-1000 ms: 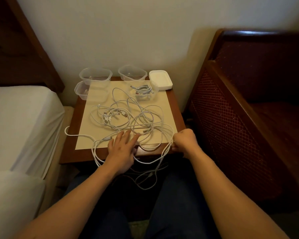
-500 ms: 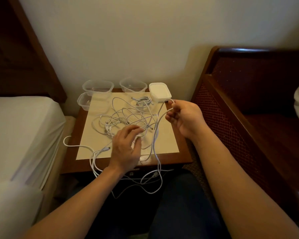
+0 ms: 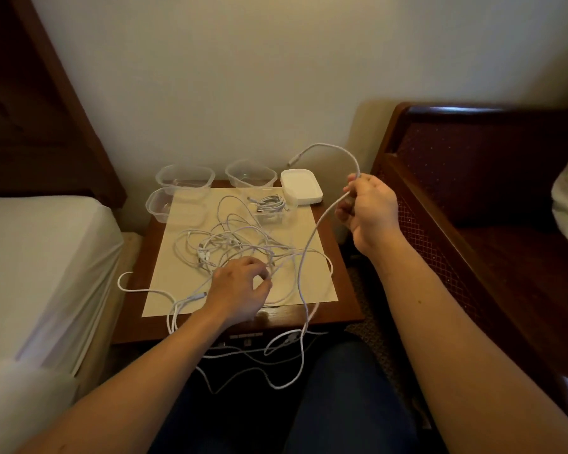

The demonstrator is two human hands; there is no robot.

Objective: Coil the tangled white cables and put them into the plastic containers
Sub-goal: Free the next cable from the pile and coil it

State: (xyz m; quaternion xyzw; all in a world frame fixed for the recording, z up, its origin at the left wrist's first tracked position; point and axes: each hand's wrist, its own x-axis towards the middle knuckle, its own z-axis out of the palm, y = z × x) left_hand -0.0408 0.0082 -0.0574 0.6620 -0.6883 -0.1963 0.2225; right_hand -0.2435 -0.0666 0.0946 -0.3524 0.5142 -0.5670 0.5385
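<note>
- The right hand (image 3: 371,208), at centre right of the frame and raised above the bench's (image 3: 338,309) right edge, has its grip closed round one white cable (image 3: 304,267); the cable's free end arches up and left from the fist, its plug above the stack of white lids (image 3: 300,190).
- From that fist the same cable runs down and left across the cream mat (image 3: 315,224), over the bench's near edge and onto the lap.
- The left hand (image 3: 240,286), low at centre, lies on the tangle of white cables (image 3: 230,247), fingers curled into the strands and pinching them.
- The tangle spreads over the middle of the mat; loops spill off the near edge and one end trails off the left side.
- Three empty clear plastic containers (image 3: 184,176) stand along the bench's far edge, upper centre.
- A fourth container (image 3: 269,209), just left of the lids, holds a coiled cable.
- A white bed (image 3: 40,257) is at left, a dark wooden seat (image 3: 486,198) at right.
</note>
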